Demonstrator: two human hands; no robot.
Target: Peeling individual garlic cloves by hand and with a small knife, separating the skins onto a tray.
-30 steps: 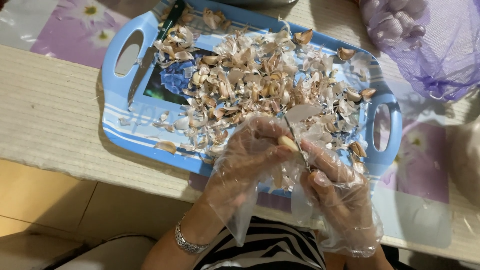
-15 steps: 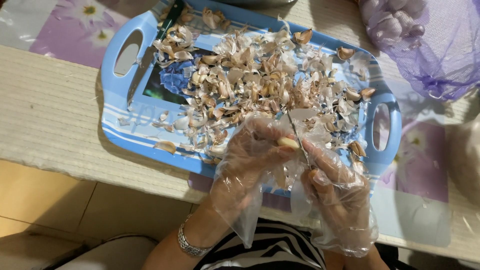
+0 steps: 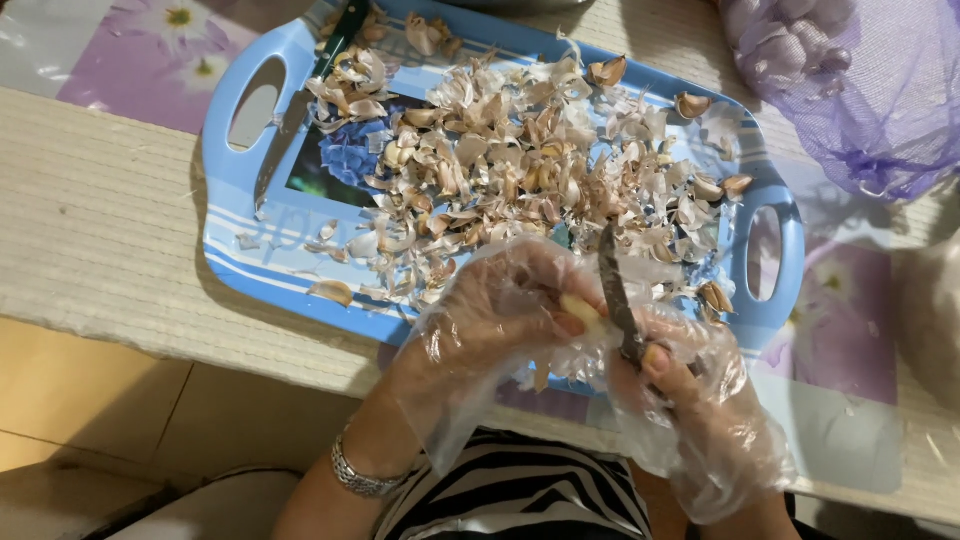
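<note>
Blue tray on the table carries a heap of garlic skins. Over its near edge, the gloved left hand pinches a clove; the right hand grips a knife beside it.

Purple mesh bag of garlic at the table's far right corner

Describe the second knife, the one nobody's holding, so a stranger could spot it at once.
Start at the blue tray with handle cut-outs, heaped with garlic skins. Go to its far left corner, beside the left cut-out. The spare knife lies there slanted, green handle away from the person, partly under skins; unlike the knife in the gloved right hand, no hand touches it.
</note>
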